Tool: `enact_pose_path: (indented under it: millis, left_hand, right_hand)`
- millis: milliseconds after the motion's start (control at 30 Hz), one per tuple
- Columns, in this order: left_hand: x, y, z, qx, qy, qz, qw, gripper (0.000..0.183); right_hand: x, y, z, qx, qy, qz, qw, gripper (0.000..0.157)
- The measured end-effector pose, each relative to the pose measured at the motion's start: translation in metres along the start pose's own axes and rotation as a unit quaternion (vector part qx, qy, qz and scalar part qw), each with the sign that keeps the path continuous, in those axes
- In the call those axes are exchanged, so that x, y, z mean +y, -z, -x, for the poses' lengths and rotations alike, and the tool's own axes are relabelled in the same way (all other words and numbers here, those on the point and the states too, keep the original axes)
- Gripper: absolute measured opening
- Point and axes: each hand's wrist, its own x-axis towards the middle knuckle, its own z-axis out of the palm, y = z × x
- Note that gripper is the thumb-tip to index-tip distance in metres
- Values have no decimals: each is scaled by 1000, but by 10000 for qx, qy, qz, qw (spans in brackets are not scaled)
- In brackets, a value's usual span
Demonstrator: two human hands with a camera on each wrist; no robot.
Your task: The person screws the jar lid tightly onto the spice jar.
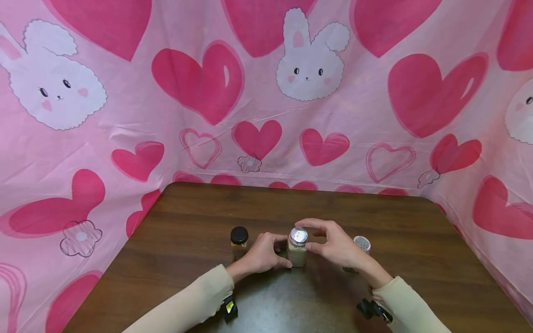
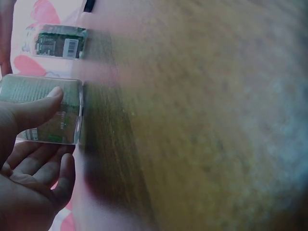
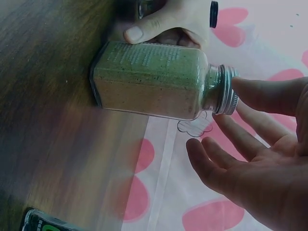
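Observation:
A square clear spice jar (image 1: 297, 258) with a silver metal cap (image 1: 299, 236) stands upright on the table between the hands. Greenish-brown powder fills much of the jar (image 3: 149, 94) in the right wrist view. My left hand (image 1: 262, 253) grips its lower part, the thumb (image 2: 50, 101) lying along one face and the fingers on the side beyond. My right hand (image 1: 335, 243) pinches the cap (image 3: 226, 91) between thumb and forefinger, while its other fingers (image 3: 207, 168) extend loosely beside the jar.
A black-capped jar (image 1: 239, 236) stands left of the left hand. Behind the right wrist, partly hidden, is a shaker with a perforated silver lid (image 1: 362, 243). The brown wooden table (image 1: 200, 208) backs onto a pink cloth (image 1: 258, 106) printed with hearts and rabbits.

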Motion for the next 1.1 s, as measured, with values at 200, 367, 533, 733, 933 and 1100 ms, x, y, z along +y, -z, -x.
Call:
enact_pose_path:
  millis: [200,367,533,733,933,1100]
  left_hand:
    - [0,1,0,-26,20,-39,10000,60]
    - [1,1,0,-7,-7,-94,10000,60]
    - [1,0,1,0,41,-112,9999,60]
    - [1,-1,0,7,18,-117,9999,60]
    - [1,-1,1,25,-22,-119,9999,60]
    - [1,0,1,16,-72,-92,9999,59]
  right_hand:
    - [1,1,-1,-103,66,-3,9999,45]
    - [1,1,-2,-109,71,49,9999,42]
    - [1,1,-3,-92,8,126,9999,40]
    - [1,-1,-3,23,-14,179,9998,37]
    - [0,-2,-2,125,-137,213,9996,36]
    - [0,-5,-2,273,-158,274,9991,35]
